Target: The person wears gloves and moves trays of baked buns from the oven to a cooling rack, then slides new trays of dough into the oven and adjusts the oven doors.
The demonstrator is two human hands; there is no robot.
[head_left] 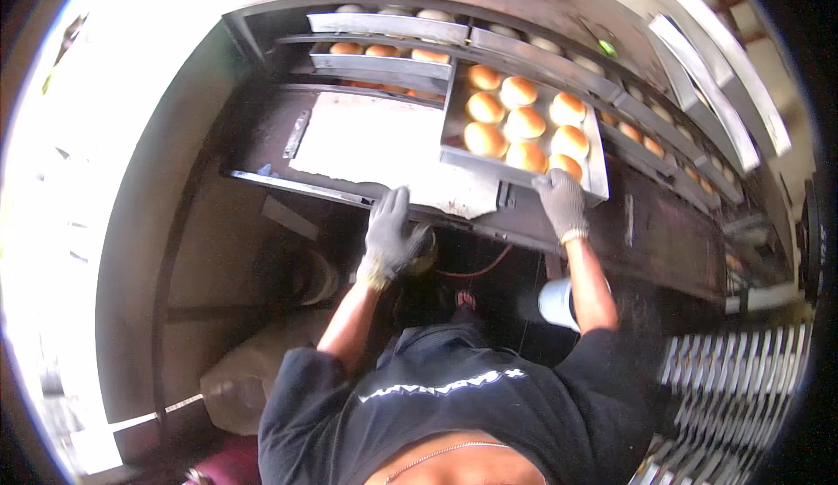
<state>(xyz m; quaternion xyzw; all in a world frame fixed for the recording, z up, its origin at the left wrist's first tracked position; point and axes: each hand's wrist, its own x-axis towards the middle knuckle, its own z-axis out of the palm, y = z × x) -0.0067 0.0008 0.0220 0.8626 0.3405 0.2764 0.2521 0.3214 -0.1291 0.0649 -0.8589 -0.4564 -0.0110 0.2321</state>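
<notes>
A metal baking tray (489, 165) of round golden-brown buns (525, 123) juts out from the oven (253, 57), tilted across its open front. My right hand (563, 204), in a grey knitted glove, is closed on the tray's front edge near its right corner. My left hand (391, 235), gloved the same way, holds nothing. Its fingers are stretched toward the front edge of the oven's dark ledge (323, 190). Whether they touch it I cannot tell. Between the hands, a pale flat surface (367, 140) lies on the ledge, partly under the tray.
Behind, a tray (384, 63) with browned buns sits below a tray (384, 24) with paler ones. More trays (672, 140) line the right side. A slatted metal rack (738, 367) stands at lower right. A white bucket (557, 303) is below my right arm.
</notes>
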